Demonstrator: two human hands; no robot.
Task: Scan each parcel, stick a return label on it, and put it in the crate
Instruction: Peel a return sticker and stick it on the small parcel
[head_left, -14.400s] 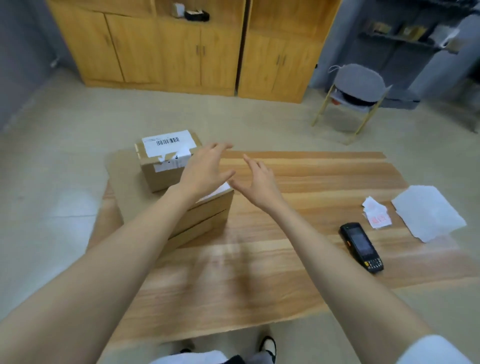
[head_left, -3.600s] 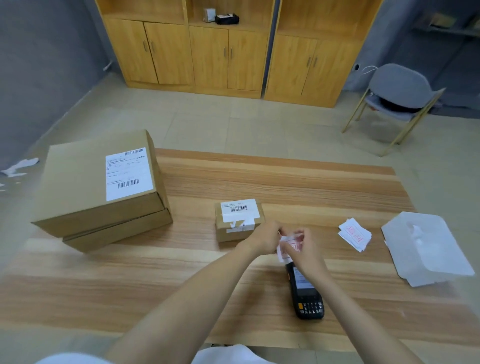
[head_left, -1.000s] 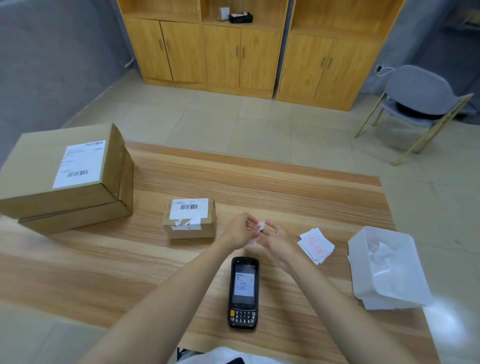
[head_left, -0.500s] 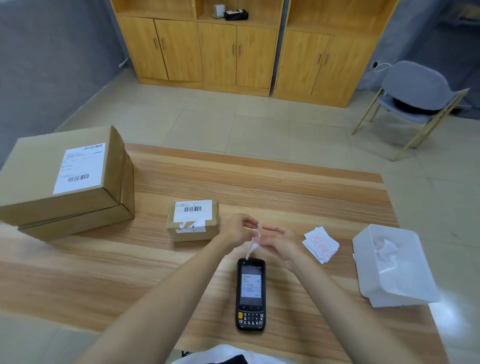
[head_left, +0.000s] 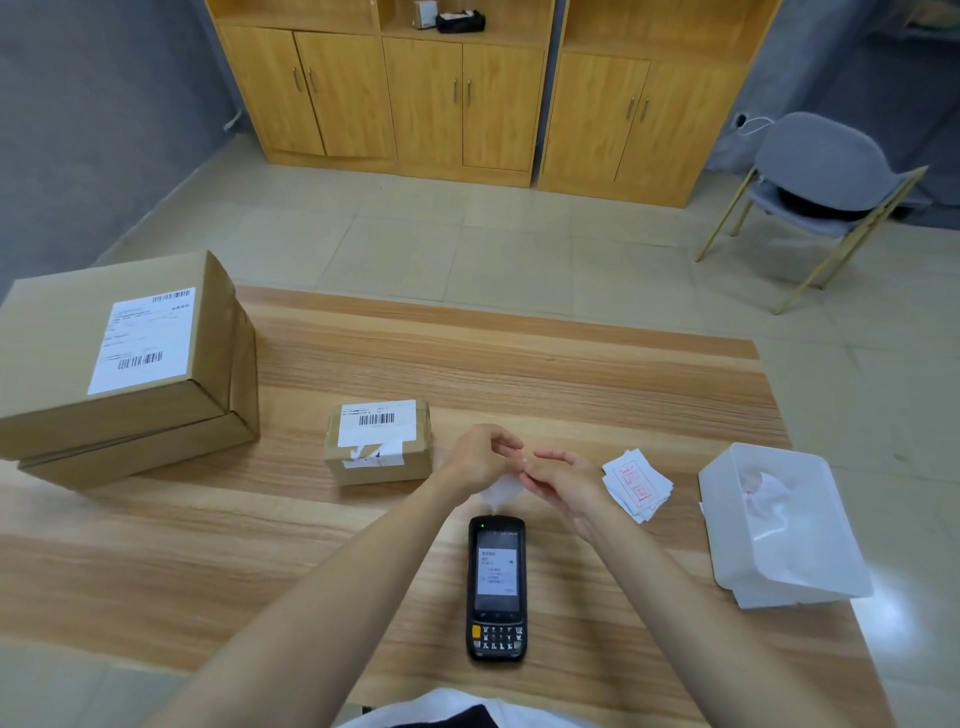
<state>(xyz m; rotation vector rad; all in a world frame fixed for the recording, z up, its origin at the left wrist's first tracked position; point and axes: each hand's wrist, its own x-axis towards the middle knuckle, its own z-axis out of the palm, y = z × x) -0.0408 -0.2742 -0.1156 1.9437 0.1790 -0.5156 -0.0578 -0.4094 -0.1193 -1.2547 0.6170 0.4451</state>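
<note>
A small cardboard parcel (head_left: 379, 441) with a barcode label on top sits mid-table, just left of my hands. My left hand (head_left: 480, 457) and my right hand (head_left: 563, 480) meet fingertip to fingertip above the table, both pinching a small white label sheet (head_left: 501, 491) that hangs down between them. Right below it lies the black handheld scanner (head_left: 496, 587), screen lit. A stack of return labels (head_left: 636, 483) with red print lies beside my right hand. The white plastic crate (head_left: 722, 525) stands at the table's right end with crumpled white paper in it.
Two large cardboard boxes (head_left: 119, 353) are stacked at the table's left end, the upper one bearing a shipping label. The wooden table (head_left: 519, 374) shows bare wood behind the parcel. A grey chair (head_left: 826, 171) and wooden cabinets (head_left: 457, 93) stand beyond on the tiled floor.
The white sheet between my fingertips now hangs lower and wider than one second ago. My hands stay together over the scanner; the parcel and boxes have not moved.
</note>
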